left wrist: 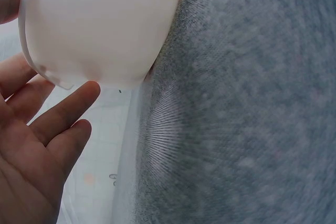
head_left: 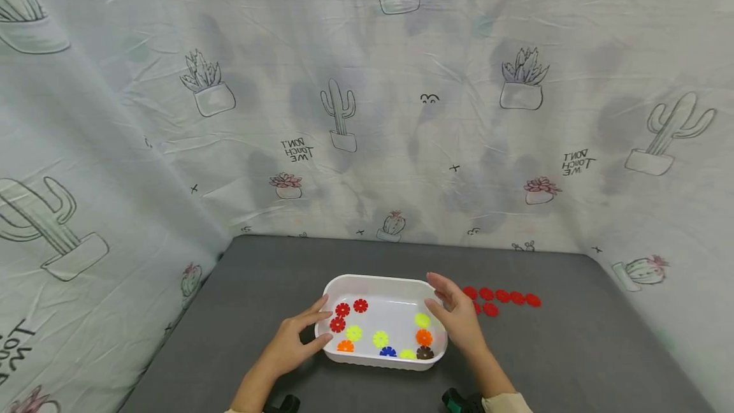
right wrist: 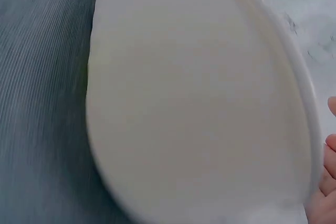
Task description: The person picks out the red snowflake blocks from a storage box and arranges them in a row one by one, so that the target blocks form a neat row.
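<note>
A white plastic tray (head_left: pixel 375 362) with rounded ends sits on the dark grey table, several notched discs inside it. Red discs (head_left: pixel 342 310) lie at its left, with yellow, orange, blue and dark brown ones about its near and right parts. My left hand (head_left: pixel 290 341) holds the tray's left end, thumb and fingers apart at the rim; the left wrist view shows the fingers (left wrist: pixel 63 111) along its outer wall. My right hand (head_left: pixel 459 317) is at the right end with its fingers loosely bent. In the right wrist view the tray wall (right wrist: pixel 194 103) hides most of that hand.
Several red discs (head_left: pixel 502 296) lie on the grey table (head_left: pixel 275 260) to the right of the tray. Dark straps (head_left: pixel 453 400) are at my wrists. A light cloth (head_left: pixel 367 113) printed with cacti hangs behind and at the sides of the table.
</note>
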Motion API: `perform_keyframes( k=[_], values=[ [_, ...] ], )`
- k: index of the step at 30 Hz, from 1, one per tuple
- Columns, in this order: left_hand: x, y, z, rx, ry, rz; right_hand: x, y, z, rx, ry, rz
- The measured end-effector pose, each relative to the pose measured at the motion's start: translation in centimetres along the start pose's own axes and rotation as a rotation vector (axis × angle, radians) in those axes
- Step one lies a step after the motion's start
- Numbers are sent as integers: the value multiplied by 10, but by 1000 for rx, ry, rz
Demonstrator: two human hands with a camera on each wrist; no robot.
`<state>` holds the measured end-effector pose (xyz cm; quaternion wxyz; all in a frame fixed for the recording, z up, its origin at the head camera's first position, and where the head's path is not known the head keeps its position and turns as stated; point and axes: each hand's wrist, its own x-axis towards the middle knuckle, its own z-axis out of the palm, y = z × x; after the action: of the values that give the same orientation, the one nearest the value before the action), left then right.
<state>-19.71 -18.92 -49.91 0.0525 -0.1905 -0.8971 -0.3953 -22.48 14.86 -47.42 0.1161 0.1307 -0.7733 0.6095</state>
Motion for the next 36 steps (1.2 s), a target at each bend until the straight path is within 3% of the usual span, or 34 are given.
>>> perform_keyframes(
  k=[7,14,18,25,36],
  values=[
    [0,0,0,6,3,9,8,-28,41,-21,-82,-6],
    [5,-1,-2,-25,-19,-25,19,-59,75,-43,-183,3],
    [9,-2,-4,-35,-28,-29,29,-50,92,-82,-254,-10],
    [12,-1,-4,-28,-11,24,45,-34,109,-107,-328,-28],
    [16,3,-8,-33,12,43,51,-17,113,-179,-334,191]
  ],
)
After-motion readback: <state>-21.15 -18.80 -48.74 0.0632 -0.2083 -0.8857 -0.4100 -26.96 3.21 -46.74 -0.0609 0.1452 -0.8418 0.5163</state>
